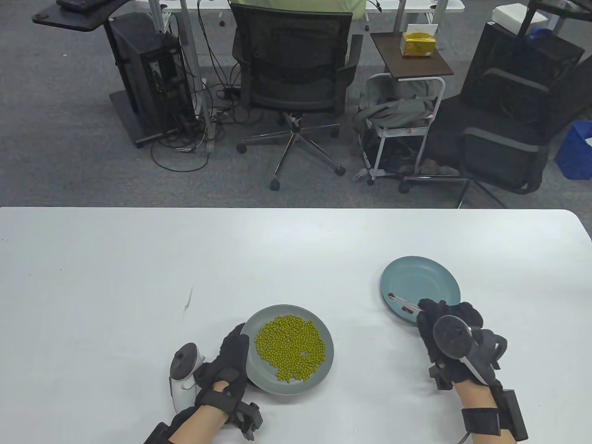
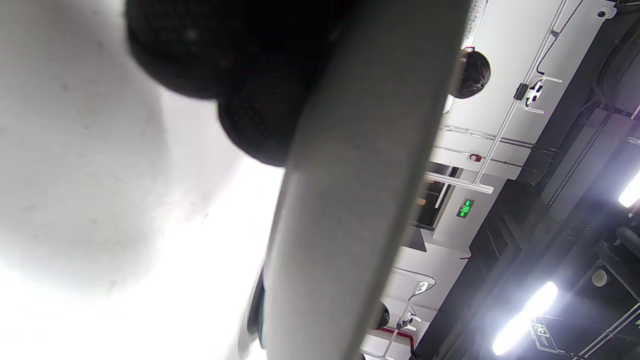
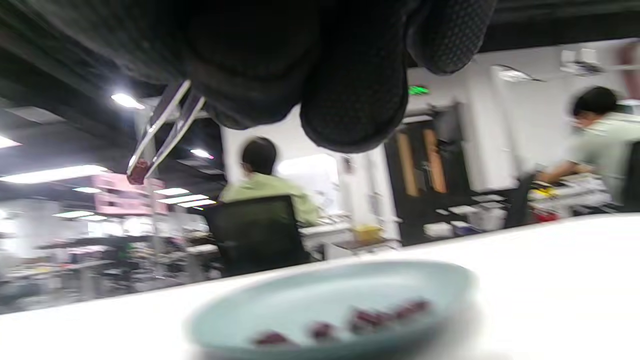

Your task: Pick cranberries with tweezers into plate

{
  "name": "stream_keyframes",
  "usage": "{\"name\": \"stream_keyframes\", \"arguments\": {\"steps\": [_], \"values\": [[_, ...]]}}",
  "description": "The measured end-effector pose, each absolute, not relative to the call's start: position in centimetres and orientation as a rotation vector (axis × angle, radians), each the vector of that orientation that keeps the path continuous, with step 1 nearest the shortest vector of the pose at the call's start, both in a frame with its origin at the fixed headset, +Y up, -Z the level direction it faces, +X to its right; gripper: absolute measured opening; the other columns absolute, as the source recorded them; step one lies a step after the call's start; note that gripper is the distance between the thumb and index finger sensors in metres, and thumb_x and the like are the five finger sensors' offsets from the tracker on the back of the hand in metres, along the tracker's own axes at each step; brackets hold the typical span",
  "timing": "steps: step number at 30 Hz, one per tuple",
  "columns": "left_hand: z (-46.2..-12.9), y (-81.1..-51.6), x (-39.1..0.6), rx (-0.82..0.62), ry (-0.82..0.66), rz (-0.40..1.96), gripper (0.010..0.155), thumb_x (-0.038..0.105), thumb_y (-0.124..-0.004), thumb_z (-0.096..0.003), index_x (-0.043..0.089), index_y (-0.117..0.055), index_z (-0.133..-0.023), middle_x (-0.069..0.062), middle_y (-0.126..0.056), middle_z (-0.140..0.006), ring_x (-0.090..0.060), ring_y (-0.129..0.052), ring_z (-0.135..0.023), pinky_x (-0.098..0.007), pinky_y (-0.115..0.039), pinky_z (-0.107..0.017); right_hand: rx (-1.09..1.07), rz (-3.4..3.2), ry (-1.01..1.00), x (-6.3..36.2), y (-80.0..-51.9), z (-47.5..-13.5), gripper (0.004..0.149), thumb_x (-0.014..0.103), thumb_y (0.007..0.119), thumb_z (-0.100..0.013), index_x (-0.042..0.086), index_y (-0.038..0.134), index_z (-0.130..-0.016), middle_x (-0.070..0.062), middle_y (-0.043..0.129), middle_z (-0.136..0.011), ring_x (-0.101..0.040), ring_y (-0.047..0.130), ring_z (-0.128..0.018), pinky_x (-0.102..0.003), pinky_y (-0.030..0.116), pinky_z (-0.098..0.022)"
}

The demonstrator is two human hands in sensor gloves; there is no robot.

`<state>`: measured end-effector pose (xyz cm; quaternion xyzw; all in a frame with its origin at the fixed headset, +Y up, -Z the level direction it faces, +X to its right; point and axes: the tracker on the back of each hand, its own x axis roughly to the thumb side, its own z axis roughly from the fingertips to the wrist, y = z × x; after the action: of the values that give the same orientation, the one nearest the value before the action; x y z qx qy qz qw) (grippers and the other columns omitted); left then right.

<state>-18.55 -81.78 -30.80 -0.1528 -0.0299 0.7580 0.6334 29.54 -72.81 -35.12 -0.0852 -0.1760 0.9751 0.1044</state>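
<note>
My right hand (image 1: 451, 333) holds metal tweezers (image 1: 403, 303) over the near left part of the blue-green plate (image 1: 430, 273). The tweezer tips pinch a dark red cranberry (image 3: 138, 171), seen in the right wrist view above the plate (image 3: 450, 285), where several cranberries (image 3: 370, 317) lie. My left hand (image 1: 231, 358) grips the left rim of the grey plate (image 1: 323, 365), which holds a heap of green beans (image 1: 289, 344). In the left wrist view the gloved fingers (image 2: 260, 120) lie against that plate's rim (image 2: 350, 200).
The white table (image 1: 115, 277) stretches wide to the left and behind both plates. A small dark mark (image 1: 188, 300) lies on it left of the grey plate. Office chairs (image 1: 296, 69) and a cart (image 1: 407, 120) stand beyond the far edge.
</note>
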Motion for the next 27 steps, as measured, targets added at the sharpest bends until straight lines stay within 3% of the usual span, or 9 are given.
{"name": "stream_keyframes", "arguments": {"steps": [1,5,16,21,27], "values": [[-30.8,-81.8,-18.5,-0.35,-0.068,1.733,0.064,0.052,-0.056,-0.0538,0.022,-0.03,-0.103,-0.006,-0.063,-0.095,-0.025,-0.104,-0.046,-0.032,-0.09,-0.028,-0.334,2.89,-0.419,30.4,-73.6,-35.7,0.045,0.051,0.071,-0.037,0.031,0.082,-0.076,0.017,0.089,-0.051,-0.012,0.09,-0.058,-0.047,0.054,-0.071],[-30.8,-81.8,-18.5,-0.349,-0.065,1.732,0.064,0.053,-0.057,-0.0537,0.022,-0.03,-0.103,-0.006,-0.063,-0.095,-0.025,-0.104,-0.046,-0.033,-0.09,-0.028,-0.481,2.936,-0.341,31.6,-75.2,-36.4,0.045,0.051,0.071,-0.038,0.031,0.082,-0.076,0.016,0.089,-0.051,-0.013,0.091,-0.057,-0.047,0.055,-0.071],[-30.7,-81.8,-18.4,-0.358,-0.071,1.728,0.064,0.052,-0.057,-0.0537,0.022,-0.03,-0.103,-0.006,-0.063,-0.095,-0.026,-0.104,-0.046,-0.033,-0.09,-0.028,-0.541,2.939,-0.311,30.4,-75.8,-37.0,0.047,0.05,0.067,-0.038,0.032,0.078,-0.081,0.017,0.089,-0.054,-0.014,0.091,-0.059,-0.047,0.055,-0.07],[-30.8,-81.3,-18.8,-0.334,-0.08,1.737,0.064,0.052,-0.057,-0.0537,0.022,-0.031,-0.103,-0.006,-0.064,-0.095,-0.026,-0.104,-0.046,-0.033,-0.09,-0.027,-0.351,2.866,-0.45,29.0,-73.0,-35.4,0.048,0.051,0.067,-0.038,0.032,0.077,-0.081,0.018,0.088,-0.054,-0.012,0.09,-0.059,-0.047,0.055,-0.07],[-31.0,-80.9,-19.5,-0.296,-0.093,1.711,0.064,0.052,-0.057,-0.0536,0.022,-0.031,-0.103,-0.006,-0.064,-0.094,-0.026,-0.104,-0.045,-0.033,-0.09,-0.027,0.074,2.737,-0.565,22.8,-70.0,-31.5,0.048,0.052,0.067,-0.038,0.033,0.076,-0.082,0.019,0.088,-0.056,-0.012,0.09,-0.062,-0.047,0.055,-0.071]]}}
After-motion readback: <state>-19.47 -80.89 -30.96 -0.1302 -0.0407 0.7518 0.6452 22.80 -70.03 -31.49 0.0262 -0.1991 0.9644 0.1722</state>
